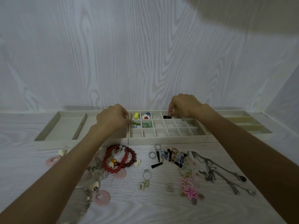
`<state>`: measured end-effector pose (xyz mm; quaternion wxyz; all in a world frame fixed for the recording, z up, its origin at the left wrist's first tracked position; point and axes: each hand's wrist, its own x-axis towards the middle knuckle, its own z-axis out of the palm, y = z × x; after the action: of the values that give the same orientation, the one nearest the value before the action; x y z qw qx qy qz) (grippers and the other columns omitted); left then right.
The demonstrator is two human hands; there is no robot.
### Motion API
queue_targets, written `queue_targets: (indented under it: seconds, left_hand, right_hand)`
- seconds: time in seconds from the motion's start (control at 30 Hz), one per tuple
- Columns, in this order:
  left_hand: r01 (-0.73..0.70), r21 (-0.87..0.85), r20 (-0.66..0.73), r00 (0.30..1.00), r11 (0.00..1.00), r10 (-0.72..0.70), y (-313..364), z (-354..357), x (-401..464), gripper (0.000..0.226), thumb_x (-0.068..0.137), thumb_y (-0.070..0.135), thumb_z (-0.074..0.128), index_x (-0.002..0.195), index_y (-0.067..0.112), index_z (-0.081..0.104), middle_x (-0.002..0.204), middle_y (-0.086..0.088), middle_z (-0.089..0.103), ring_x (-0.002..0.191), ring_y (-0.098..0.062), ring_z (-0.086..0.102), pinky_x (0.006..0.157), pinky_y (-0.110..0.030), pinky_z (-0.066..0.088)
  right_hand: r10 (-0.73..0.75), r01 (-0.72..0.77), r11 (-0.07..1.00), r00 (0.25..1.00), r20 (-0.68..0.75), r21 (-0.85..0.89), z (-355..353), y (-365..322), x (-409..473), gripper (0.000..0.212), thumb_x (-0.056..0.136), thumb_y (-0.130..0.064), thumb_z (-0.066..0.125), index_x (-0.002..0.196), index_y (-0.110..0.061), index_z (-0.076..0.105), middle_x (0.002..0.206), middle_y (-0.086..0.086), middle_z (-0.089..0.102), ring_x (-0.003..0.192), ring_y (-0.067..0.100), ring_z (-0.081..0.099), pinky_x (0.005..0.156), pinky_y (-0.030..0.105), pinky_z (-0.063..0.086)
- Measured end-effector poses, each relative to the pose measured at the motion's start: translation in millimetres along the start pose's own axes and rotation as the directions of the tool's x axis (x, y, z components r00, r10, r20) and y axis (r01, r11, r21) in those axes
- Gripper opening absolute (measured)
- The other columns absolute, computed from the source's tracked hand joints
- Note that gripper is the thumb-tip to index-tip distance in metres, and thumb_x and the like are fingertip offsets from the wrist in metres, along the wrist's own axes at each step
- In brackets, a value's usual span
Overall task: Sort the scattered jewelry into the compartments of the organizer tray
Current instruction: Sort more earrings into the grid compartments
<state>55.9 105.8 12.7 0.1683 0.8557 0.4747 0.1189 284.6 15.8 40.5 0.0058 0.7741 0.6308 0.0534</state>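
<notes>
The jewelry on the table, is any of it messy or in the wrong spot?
Yes. The red bead bracelets lie heaped over pink rings and hearts, and the silver chains look tangled. Most pieces sit loose on the table, while much of the organizer tray is bare. Nothing looks broken.

The organizer tray [167,137] sat at the back of the worktop [145,207], against the wall [145,54], between a wider tray [61,126] on its left and another tray [252,123] on its right. Small pieces lay in its rear compartments toward the left. Before it, bead bracelets [119,159] lay to the left, rings and earrings [168,156] in the middle, and chain necklaces [223,173] to the right.
</notes>
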Motion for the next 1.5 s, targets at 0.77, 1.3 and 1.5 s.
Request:
queue_targets:
  seconds: [0.77,1.3,1.5]
  left_hand:
    - [-0.416,0.083,0.230,0.892,0.906,0.388,92.7,8.7,68.0,0.022,0.086,0.035,0.065,0.107,0.031,0.071,0.102,0.009,0.066,0.093,-0.012,0.059,0.075,-0.026,0.047]
    - [-0.469,0.185,0.320,0.860,0.863,0.398,107.3,25.1,80.8,0.017,0.084,0.036,0.066,0.100,0.033,0.071,0.092,0.011,0.063,0.085,-0.011,0.055,0.066,-0.024,0.038]
    - [-0.460,0.280,0.316,0.873,0.843,0.372,114.0,26.9,80.4,0.025,0.083,0.041,0.067,0.104,0.027,0.067,0.071,0.010,0.051,0.079,-0.014,0.053,0.055,-0.023,0.032]
  right_hand:
    - [-0.031,0.005,0.991,0.981,0.193,0.131,-16.2,18.6,-1.4,0.031,0.096,-0.015,0.047,0.103,-0.035,0.070,0.101,-0.007,0.059,0.090,0.013,0.055,0.077,0.030,0.046]
    - [-0.112,0.099,0.993,0.959,0.261,0.064,-6.7,20.0,4.9,0.051,0.094,-0.001,0.037,0.106,-0.040,0.068,0.078,-0.017,0.038,0.086,0.013,0.045,0.077,0.029,0.043]
    - [-0.115,0.104,0.993,0.943,0.314,0.051,-0.2,18.5,8.4,0.046,0.094,-0.004,0.041,0.112,-0.039,0.066,0.075,-0.018,0.037,0.082,0.012,0.046,0.072,0.023,0.036]
